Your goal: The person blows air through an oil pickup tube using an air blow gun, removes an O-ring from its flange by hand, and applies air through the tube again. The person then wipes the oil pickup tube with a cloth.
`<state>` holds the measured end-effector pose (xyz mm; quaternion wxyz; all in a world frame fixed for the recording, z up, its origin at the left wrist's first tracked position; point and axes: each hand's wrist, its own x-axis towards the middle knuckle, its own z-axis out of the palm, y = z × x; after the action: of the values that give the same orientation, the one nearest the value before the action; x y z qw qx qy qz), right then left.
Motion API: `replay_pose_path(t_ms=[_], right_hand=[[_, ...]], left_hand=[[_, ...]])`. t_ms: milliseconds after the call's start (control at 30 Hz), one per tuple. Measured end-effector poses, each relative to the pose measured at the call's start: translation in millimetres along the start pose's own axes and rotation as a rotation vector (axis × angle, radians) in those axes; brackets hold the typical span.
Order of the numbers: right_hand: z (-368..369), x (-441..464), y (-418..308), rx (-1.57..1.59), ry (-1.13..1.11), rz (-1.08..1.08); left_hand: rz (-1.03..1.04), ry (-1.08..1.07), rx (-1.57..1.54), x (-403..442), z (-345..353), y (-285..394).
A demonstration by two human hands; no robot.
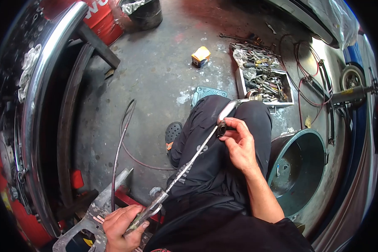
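Observation:
My left hand is closed round the metal grip of an air blow gun, which has a lever and a long thin nozzle. The nozzle runs up across my dark trousers, its tip close to my right hand. Between the thumb and fingers of that hand is a small dark ring-shaped metal part. I cannot tell whether the tip touches it. Just beyond lies a shiny curved metal piece over my knees. A thin hose loops on the left, its end hidden near my left hand.
An open toolbox full of wrenches stands ahead on the right, near an orange and black box. A large dark tub is beside my right leg. Left are a chrome bumper, a red drum and a black bucket.

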<state>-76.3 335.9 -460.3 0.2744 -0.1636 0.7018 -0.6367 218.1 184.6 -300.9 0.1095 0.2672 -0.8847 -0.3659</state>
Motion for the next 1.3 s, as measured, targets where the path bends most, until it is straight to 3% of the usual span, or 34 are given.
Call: replay_pose_path(t_ms=[600, 967, 1033, 1167, 1300], right_hand=[[9, -3, 9, 0.001, 0.049, -0.046], [18, 10, 10, 0.076, 0.086, -0.126], [18, 16, 15, 0.252, 0.051, -0.11], [15, 40, -4, 0.248, 0.033, -0.021], [-3, 70, -22, 0.098, -0.295, 0.178]], left_hand=[[-0.066, -0.032, -0.047, -7, -3, -12], [0.082, 0.047, 0.0, -22, 21, -19], [0.08, 0.072, -0.016, -23, 26, -20], [0.104, 0.142, -0.032, -21, 42, -23], [0.085, 0.171, -0.101, -27, 52, -39]])
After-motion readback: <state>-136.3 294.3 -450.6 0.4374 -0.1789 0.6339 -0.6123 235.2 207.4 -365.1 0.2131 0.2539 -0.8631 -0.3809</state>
